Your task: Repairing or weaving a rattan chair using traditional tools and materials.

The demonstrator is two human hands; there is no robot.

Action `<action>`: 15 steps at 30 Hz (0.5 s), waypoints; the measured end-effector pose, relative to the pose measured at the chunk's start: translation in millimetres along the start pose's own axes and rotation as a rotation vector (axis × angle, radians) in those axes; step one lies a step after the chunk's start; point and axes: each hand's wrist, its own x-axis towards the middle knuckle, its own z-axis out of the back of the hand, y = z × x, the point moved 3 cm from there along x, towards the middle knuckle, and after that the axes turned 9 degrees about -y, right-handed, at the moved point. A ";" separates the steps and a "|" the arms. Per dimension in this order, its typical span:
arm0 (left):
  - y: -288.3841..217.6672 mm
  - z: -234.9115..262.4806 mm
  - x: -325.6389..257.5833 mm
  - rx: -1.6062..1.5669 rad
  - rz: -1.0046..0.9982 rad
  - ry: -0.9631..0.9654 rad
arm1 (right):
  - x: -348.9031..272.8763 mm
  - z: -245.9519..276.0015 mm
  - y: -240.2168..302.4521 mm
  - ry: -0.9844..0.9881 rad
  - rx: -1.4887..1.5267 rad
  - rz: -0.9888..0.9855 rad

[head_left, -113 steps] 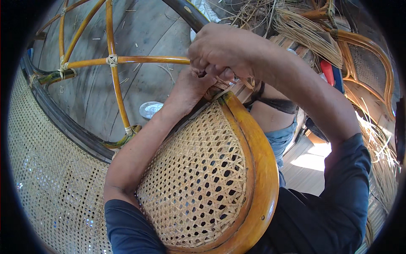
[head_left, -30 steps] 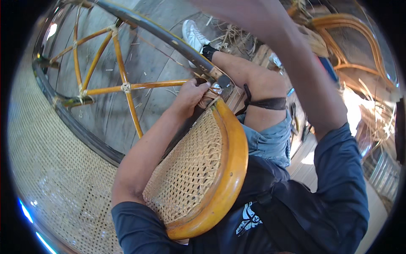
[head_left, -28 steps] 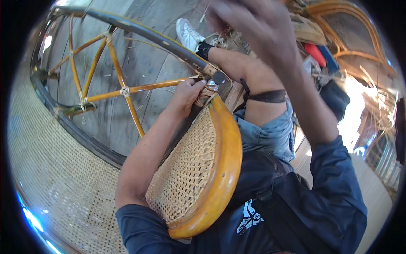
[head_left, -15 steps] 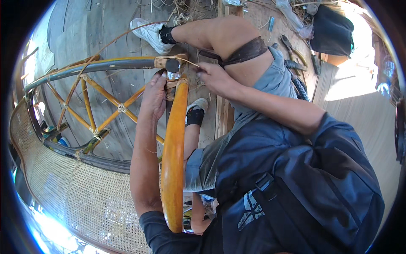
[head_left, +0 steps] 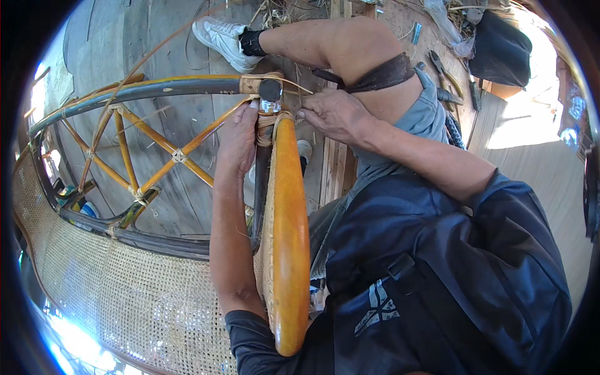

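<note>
A rattan seat frame point(head_left: 178, 87) of dark and yellow poles, with cane binding at its joints, lies across my left side. My left hand point(head_left: 239, 139) grips its corner joint, thumb near the wrapped binding point(head_left: 265, 134) and other fingers hidden behind. A thin cane strip point(head_left: 294, 84) juts from the joint toward the right. Just below the tip of this strip is my right hand point(head_left: 337, 115), its fingers pinched together; what they hold, if anything, is hidden. The glossy yellow-brown armrest point(head_left: 291, 237) runs from the joint toward me, beside my left forearm.
Woven cane webbing point(head_left: 144, 284) spreads along the lower left. Pliers point(head_left: 445, 72) and other hand tools lie at the upper right near a black container point(head_left: 500, 47). My bent leg point(head_left: 356, 50) and white shoe point(head_left: 224, 42) rest on the plank floor point(head_left: 169, 37).
The joint, the armrest and both hands sit a little further right in view. The armrest has turned, showing its woven side. My right hand now lies slightly below the strip's tip.
</note>
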 end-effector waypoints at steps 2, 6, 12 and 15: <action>-3.9 -4.4 -2.3 -0.007 0.012 -0.009 | 1.0 6.3 0.8 0.109 0.071 -0.156; -9.2 -7.2 -7.1 0.090 -0.088 -0.076 | 2.0 24.0 10.6 0.159 0.236 -0.158; 2.3 -2.7 -11.6 -0.106 -0.185 -0.107 | -27.5 66.9 34.5 0.310 0.344 -0.273; -3.0 -3.8 -16.8 -0.066 -0.222 -0.005 | -34.9 69.3 38.1 0.280 0.322 -0.337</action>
